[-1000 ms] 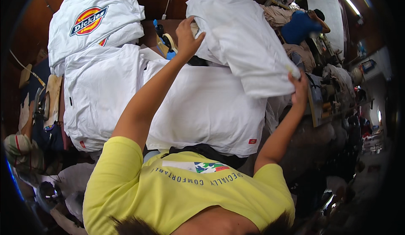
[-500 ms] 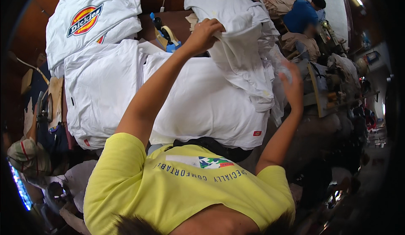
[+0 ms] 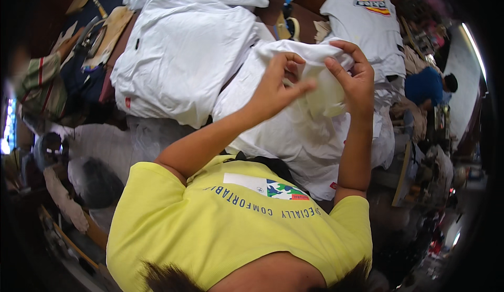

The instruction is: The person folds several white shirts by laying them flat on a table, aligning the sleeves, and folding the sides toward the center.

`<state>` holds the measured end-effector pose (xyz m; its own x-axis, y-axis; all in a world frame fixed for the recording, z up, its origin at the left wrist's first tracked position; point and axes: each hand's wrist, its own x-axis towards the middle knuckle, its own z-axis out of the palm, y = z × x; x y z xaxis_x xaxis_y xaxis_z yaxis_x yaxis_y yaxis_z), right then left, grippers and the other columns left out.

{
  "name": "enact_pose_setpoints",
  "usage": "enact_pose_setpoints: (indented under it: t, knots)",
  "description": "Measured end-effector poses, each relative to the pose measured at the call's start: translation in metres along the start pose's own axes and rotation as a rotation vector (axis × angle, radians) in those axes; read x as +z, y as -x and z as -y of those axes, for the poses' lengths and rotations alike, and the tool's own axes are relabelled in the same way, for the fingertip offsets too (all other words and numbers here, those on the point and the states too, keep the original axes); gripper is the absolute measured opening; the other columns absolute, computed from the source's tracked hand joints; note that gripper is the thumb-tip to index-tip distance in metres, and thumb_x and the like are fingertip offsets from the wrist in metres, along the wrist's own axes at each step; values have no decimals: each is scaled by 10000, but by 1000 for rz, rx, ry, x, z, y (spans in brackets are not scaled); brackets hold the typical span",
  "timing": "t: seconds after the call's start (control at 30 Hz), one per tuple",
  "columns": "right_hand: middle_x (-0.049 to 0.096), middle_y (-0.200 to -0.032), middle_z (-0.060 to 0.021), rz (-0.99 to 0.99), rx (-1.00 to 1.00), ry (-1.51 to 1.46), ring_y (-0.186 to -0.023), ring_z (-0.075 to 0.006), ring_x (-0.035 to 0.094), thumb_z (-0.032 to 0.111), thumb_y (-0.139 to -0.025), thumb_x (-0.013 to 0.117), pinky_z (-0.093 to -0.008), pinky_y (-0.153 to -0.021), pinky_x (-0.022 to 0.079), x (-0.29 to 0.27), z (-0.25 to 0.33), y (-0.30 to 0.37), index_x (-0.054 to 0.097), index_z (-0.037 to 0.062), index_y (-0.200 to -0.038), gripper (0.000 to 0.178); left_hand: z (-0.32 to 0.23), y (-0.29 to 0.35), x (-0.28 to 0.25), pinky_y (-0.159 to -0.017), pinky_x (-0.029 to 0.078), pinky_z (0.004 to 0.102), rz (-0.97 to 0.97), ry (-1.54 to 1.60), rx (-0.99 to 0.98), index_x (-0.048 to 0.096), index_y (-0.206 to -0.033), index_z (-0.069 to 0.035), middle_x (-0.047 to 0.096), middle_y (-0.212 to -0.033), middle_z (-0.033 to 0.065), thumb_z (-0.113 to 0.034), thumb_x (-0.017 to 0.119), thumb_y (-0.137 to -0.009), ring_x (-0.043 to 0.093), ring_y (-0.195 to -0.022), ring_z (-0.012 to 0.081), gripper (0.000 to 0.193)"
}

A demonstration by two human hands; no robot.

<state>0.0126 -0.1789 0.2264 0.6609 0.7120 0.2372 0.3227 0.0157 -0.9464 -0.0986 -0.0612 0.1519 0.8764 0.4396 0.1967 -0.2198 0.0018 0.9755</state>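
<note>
A white T-shirt (image 3: 324, 95) hangs bunched and partly raised in front of me. My right hand (image 3: 356, 74) has its upper edge between thumb and curled fingers. Beside it on the left, my left hand (image 3: 281, 85) touches the same cloth. Its fingers are bent, while the thumb stands apart and is blurred by motion. Underneath, a pile of white T-shirts (image 3: 268, 132) spreads toward my body, with a small red tag at its near right corner.
Another stack of white shirts (image 3: 178, 56) lies to the left. Printed white shirts (image 3: 362, 24) are piled at the far right. A tape dispenser (image 3: 289, 28) stands between stacks. One person in blue (image 3: 424, 87) sits at the right; another person's striped sleeve (image 3: 44, 82) shows left.
My view has swung left, so the stacks appear farther right. My right hand, earlier off the cloth, has come onto the T-shirt. My left thumb has spread away from its fingers.
</note>
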Motion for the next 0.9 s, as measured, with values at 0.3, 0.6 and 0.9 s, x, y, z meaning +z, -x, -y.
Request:
enact_pose_setpoints:
  t: [0.3,0.6,0.9]
  knots:
    - [629,-926,-25,291,-247,-486,-827,-53,562,-59,-779,553,-183,-726,432,95,46,-23,623,37,-990,243,-33,35,-52,-741,510,269,-249,2,234,202,-1278,-73,395,-1188,78,2,672,-708,446,-1100,181,743]
    - [626,-958,-77,34,-316,-668,-847,-132,595,-16,-795,575,-245,-779,473,56,45,-66,575,29,-1066,274,-30,89,-182,-842,478,354,-265,387,376,510,-1080,-7,578,-1028,97,-154,565,-818,578,-937,197,305]
    - [571,-976,-52,-33,473,-648,-891,-171,569,73,-842,554,-322,-777,493,10,-195,-86,482,61,-1097,265,73,122,-263,-925,399,394,-580,865,-279,434,-1241,-81,493,-1227,87,-410,522,-836,499,-1093,250,530]
